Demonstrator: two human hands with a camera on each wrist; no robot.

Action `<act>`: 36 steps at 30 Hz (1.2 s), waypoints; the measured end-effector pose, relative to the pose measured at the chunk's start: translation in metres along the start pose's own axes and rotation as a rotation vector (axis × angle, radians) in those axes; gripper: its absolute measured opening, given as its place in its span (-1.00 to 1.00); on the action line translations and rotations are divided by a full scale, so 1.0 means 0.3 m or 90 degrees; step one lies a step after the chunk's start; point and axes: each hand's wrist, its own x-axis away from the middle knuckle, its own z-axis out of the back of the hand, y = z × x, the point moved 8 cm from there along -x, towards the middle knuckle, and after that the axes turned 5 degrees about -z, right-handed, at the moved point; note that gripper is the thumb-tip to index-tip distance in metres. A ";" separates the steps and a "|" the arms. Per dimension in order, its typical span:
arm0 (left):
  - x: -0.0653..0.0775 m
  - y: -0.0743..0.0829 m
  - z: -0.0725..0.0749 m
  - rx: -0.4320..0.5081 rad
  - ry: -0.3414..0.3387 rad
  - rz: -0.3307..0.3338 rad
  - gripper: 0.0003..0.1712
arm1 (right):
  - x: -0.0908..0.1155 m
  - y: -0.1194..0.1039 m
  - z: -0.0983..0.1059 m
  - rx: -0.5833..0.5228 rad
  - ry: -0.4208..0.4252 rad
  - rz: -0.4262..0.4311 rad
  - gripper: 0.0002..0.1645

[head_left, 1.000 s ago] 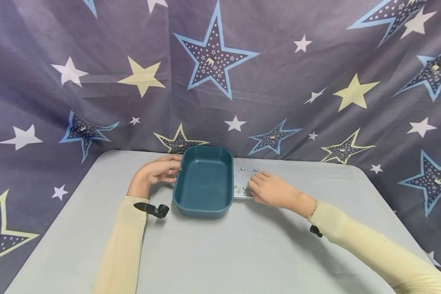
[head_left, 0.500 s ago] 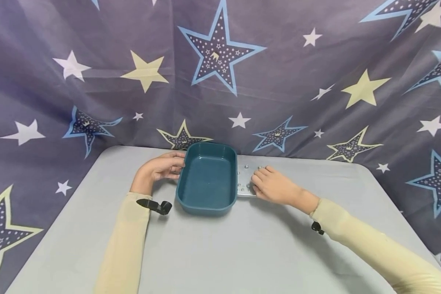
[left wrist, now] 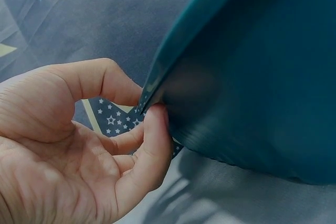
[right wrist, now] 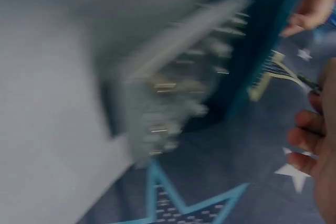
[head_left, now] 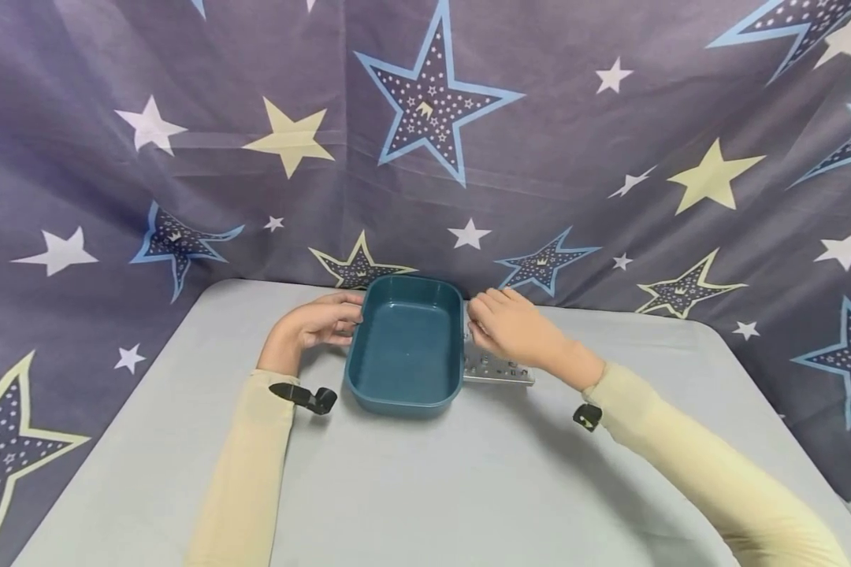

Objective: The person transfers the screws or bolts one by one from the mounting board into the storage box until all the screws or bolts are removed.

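Bin, teal, one: set near the far edge of the bench, slightly left of its middle, open side up. The bin is touched on its left side by the left hand, whose bent fingers are placed at the rim and wall, the rim being gripped between their tips.

Tray, silver, one: placed just beside the bin's right wall, partly covered by the right hand. Small metal pieces, several, are contained in it; no sure count can be given.

Dark piece, small, one: seen at the curled fingertips of the right hand, apparently pinched, just right of the bin's rim; its kind cannot be told through blur.

Sleeves, cream, two: worn on both arms, extended from the near edge.

Wrist devices, black, two: one fastened at each cuff.

Bench, pale grey, one: rounded at both far corners.

Cloth, purple-grey, star-patterned: hung behind the far edge.
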 end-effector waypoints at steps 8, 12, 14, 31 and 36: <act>0.000 -0.012 -0.003 0.013 0.002 0.001 -0.30 | -0.151 0.025 0.048 -0.066 -0.062 -0.091 -0.86; -0.002 -0.019 -0.009 0.021 -0.002 0.002 -0.30 | -0.194 0.036 0.034 -0.112 -0.124 -0.131 -0.84; -0.003 -0.023 -0.010 0.023 -0.003 0.002 -0.30 | -0.209 0.040 0.019 -0.142 -0.166 -0.155 -0.86; 0.005 0.001 0.013 0.013 0.013 -0.004 -0.24 | -0.364 0.030 -0.082 -0.276 -0.295 -0.210 -0.85; 0.004 0.006 0.009 0.006 0.016 0.002 -0.23 | -0.392 0.023 -0.119 -0.303 -0.304 -0.189 -0.89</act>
